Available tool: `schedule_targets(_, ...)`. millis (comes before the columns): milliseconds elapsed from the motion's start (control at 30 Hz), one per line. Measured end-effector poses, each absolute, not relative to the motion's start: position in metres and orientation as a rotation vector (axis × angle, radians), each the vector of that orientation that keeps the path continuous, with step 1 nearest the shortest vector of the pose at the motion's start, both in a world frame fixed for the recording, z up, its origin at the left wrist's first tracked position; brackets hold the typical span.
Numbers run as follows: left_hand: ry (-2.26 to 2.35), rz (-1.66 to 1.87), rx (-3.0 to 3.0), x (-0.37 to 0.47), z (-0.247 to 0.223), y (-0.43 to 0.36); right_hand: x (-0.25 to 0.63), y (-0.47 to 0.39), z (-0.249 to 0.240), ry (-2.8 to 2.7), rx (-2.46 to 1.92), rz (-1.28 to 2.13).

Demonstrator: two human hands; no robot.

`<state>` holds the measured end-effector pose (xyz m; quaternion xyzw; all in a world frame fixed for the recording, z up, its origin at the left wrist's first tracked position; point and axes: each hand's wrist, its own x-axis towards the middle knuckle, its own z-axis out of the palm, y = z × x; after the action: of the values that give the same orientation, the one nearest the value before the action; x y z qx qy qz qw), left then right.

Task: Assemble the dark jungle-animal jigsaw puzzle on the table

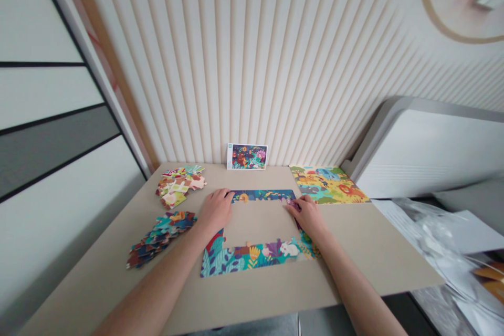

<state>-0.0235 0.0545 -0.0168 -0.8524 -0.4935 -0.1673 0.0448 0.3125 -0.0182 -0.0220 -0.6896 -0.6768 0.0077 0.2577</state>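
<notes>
A puzzle frame (252, 258) of joined colourful pieces lies on the beige table, its middle bare. My left hand (217, 209) rests on its upper left corner, fingers bent together; whether a piece is under them is hidden. At the upper right corner my right hand (307, 213) has its fingers pinched on a purple puzzle piece (293, 203) at the frame's right side. A dark blue strip (263, 196) forms the top edge between both hands. Left of my left forearm is a pile of dark puzzle pieces (161, 237).
Another pile of lighter pieces (179, 186) lies at the back left. A picture card (248, 157) leans against the ribbed wall. A yellow animal puzzle (331, 185) lies at the back right. Beyond the table's right edge (413, 252) are papers and clear plastic.
</notes>
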Motion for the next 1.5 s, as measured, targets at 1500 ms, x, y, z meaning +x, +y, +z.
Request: schedule_targets(1500, -1.553, -0.482, -2.628, -0.022, -0.016, 0.053, 0.344, -0.012, -0.028, -1.774, -1.765, 0.257)
